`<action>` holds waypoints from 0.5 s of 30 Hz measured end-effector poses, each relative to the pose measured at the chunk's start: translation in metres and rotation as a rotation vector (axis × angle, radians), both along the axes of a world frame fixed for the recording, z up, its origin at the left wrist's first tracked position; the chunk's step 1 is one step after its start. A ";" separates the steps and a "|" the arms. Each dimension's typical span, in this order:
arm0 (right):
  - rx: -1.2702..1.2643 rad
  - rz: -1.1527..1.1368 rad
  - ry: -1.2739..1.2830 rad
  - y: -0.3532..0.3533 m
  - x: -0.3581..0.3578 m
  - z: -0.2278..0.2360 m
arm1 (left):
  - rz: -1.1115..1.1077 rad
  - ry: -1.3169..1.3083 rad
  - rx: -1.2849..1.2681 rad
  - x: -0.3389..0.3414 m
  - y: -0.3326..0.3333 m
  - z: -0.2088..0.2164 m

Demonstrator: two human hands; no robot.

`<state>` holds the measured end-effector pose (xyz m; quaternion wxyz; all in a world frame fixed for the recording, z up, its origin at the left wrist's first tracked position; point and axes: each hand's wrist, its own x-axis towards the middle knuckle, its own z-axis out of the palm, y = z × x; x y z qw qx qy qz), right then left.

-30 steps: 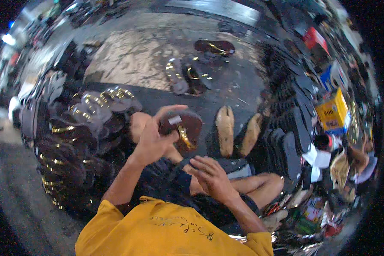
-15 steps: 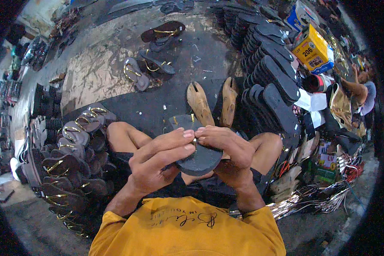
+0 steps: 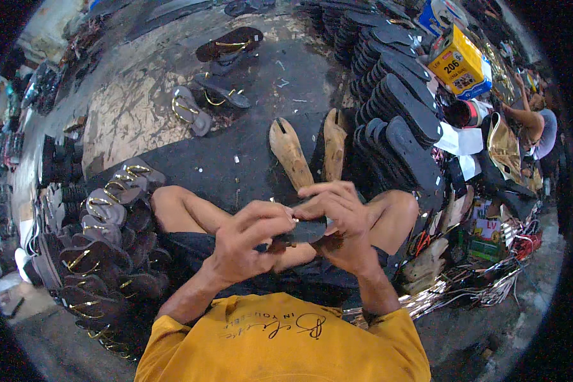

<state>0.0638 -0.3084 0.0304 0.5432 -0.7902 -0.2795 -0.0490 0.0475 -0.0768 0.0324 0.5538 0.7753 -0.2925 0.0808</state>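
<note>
Over my crossed legs I hold a dark flip-flop (image 3: 310, 232) between both hands, and much of it is hidden behind my fingers. My left hand (image 3: 251, 237) is closed on its left side, fingertips near the middle where the strap is. On the opposite side my right hand (image 3: 342, 223) grips it, its fingers bent over the top. Just beyond lie two wooden shoe lasts, the left last (image 3: 289, 151) angled and the right last (image 3: 334, 145) nearly upright in the picture; each has a slot at its far end.
To my left is a heap of gold-strapped sandals (image 3: 105, 210). Stacked black soles (image 3: 409, 137) rise on the right, with a yellow box (image 3: 459, 62) behind. Ahead lie a grey sandal (image 3: 192, 111) and a dark sandal (image 3: 229, 44). Another person (image 3: 533, 121) sits at far right.
The flip-flop has tilted, so less of its sole shows now. My left hand has shifted slightly right, and my right hand's fingers have lifted. The view has shifted a little.
</note>
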 end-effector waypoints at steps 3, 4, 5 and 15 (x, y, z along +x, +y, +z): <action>0.328 -0.092 0.374 0.005 -0.005 -0.052 | 0.021 0.139 0.008 0.010 0.002 -0.015; 0.321 -0.202 0.523 0.002 0.009 -0.056 | 0.180 0.339 0.095 0.018 0.010 -0.023; 0.305 -0.316 0.673 -0.003 0.022 -0.059 | 0.206 0.589 -0.233 0.036 0.022 -0.031; 0.501 -0.573 0.720 -0.028 0.049 -0.141 | 0.281 0.722 -1.480 0.107 0.073 -0.057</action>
